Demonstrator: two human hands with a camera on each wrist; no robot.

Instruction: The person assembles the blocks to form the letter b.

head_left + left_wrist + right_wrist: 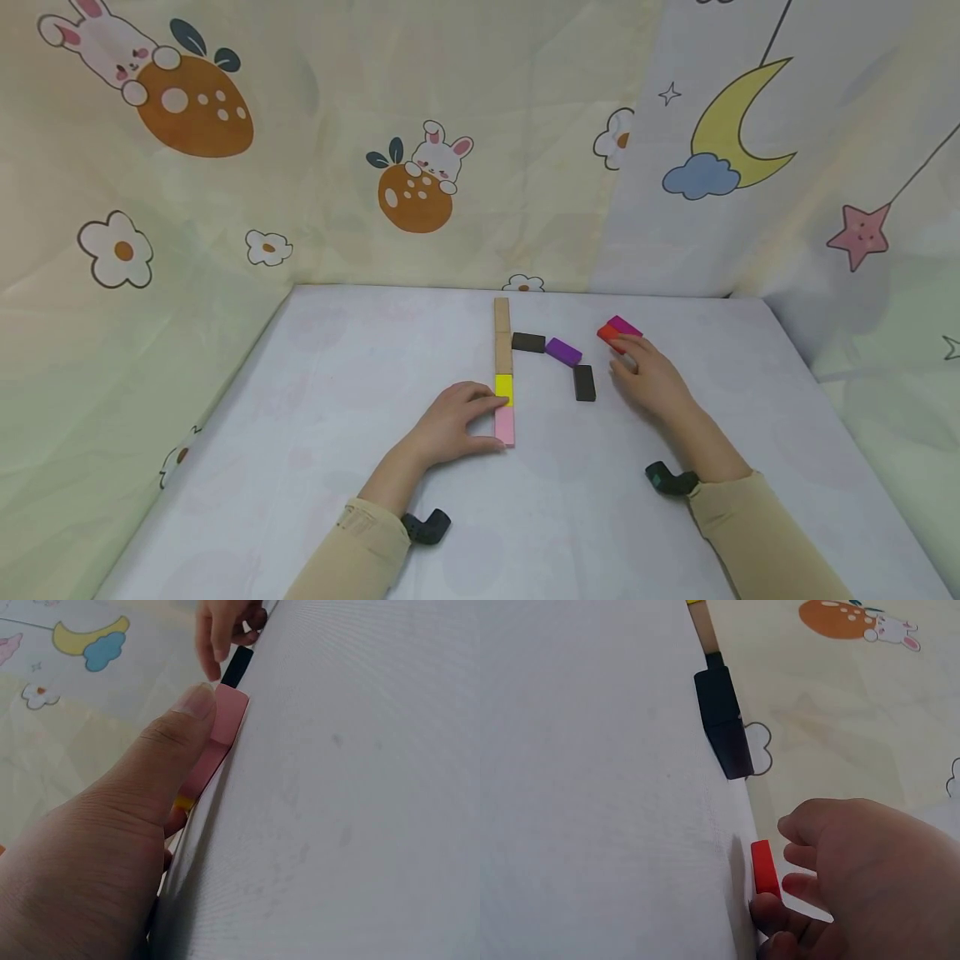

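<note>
A straight column of wooden blocks lies on the white table: two tan blocks (502, 333), a yellow block (503, 387) and a pink block (505, 427) at the near end. My left hand (455, 423) pinches the pink block lengthwise, thumb at its near end and a finger by the seam with the yellow one. Over at the right, my right hand (651, 375) reaches a red block (608, 333), a finger touching it and the thumb held apart. Behind the red block lies a magenta block (624, 326), partly covered by it and the fingers.
A black block (528, 342), a purple block (563, 352) and another black block (584, 383) curve away from the column's right side. A patterned cloth (525, 208) hangs behind the table and along both sides. Black wrist devices (426, 527) sit at both cuffs.
</note>
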